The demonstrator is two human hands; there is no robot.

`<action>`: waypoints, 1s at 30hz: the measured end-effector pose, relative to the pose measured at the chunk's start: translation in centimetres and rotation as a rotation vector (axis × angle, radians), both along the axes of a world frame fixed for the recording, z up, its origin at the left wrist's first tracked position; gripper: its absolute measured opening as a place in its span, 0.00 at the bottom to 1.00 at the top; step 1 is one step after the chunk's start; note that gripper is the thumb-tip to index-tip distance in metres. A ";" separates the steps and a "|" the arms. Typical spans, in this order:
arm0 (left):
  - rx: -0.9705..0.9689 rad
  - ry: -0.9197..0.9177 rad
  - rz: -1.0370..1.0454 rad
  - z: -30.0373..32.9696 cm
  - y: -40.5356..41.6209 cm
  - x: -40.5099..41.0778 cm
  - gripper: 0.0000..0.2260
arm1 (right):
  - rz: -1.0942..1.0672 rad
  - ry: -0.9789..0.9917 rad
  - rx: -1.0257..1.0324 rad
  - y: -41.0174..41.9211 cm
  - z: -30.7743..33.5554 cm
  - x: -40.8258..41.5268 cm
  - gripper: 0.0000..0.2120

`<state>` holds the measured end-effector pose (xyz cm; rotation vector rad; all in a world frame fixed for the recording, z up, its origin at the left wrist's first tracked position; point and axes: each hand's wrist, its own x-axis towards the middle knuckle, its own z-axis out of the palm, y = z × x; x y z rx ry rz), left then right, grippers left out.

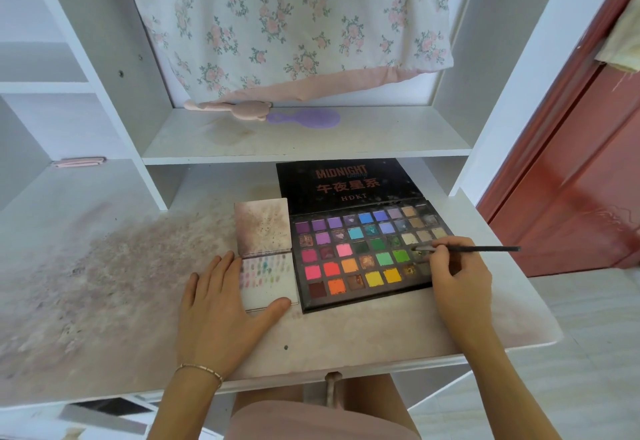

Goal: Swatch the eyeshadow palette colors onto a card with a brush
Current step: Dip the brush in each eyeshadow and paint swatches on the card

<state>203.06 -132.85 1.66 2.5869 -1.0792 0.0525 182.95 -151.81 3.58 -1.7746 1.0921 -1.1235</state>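
An open black eyeshadow palette with several coloured pans lies on the white desk, its lid flat behind it. My right hand pinches a thin dark brush, whose tip rests on a dark olive pan near the palette's right edge. Left of the palette lies a white card with several small colour swatches on its upper half. My left hand lies flat on the desk, thumb pressing the card's lower edge and fingertips at its left edge. A stained card sits just behind the white one.
The desk top is smeared with pinkish powder on the left. On the shelf behind lie a purple hairbrush and a pink handled object. A floral cloth hangs above. A red door stands at the right.
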 end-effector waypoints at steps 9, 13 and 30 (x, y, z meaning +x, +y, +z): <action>0.020 -0.014 0.008 0.0 -0.1 0.0 0.50 | 0.352 -0.073 -0.017 5.4 0.9 5.4 0.15; 0.007 -0.010 0.008 -0.1 -0.2 0.0 0.49 | 0.465 -0.069 -0.024 7.1 0.9 7.8 0.10; 0.000 -0.022 0.011 -0.2 -0.2 0.0 0.50 | 0.506 0.233 -0.074 7.1 -0.3 9.3 0.07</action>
